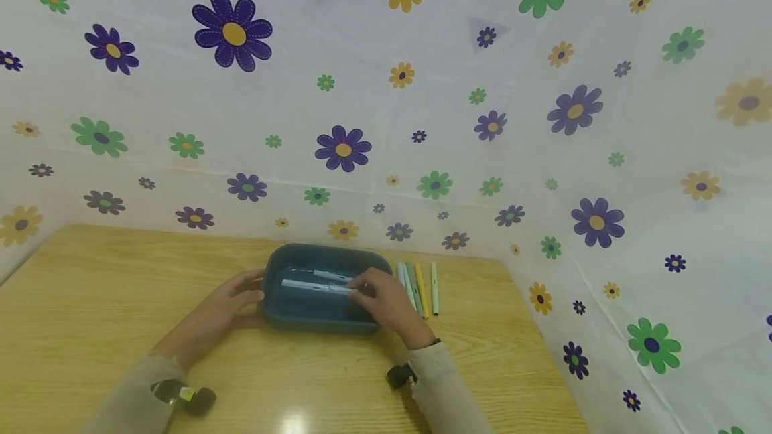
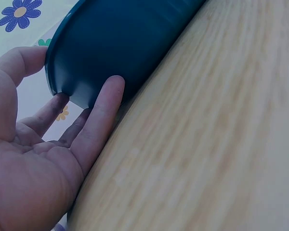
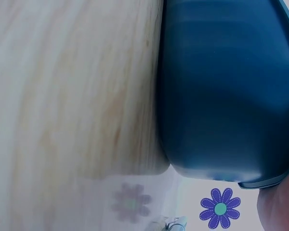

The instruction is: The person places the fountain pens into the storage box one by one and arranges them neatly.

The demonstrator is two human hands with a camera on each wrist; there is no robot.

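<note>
A dark blue plastic bin [image 1: 326, 324] stands on the table, with two pale blue pens [image 1: 304, 284] lying lengthwise inside. My left hand [image 1: 229, 303] is at the bin's left end. Its spread fingers touch the outer wall and rim, as the left wrist view shows [image 2: 43, 154]. Over the bin's right side, my right hand [image 1: 386, 300] reaches in and pinches the right end of a pale pen between thumb and fingers. That hand partly covers the pen ends. In the right wrist view only a bit of the hand [image 3: 279, 204] shows beside the bin's outer wall [image 3: 221, 96].
Right of the bin, several pens lie side by side, among them a yellow pen [image 1: 421, 290] and a pale green pen [image 1: 435, 288]. The wooden table [image 1: 120, 286] meets a white flowered cloth [image 1: 362, 106] behind and at the right.
</note>
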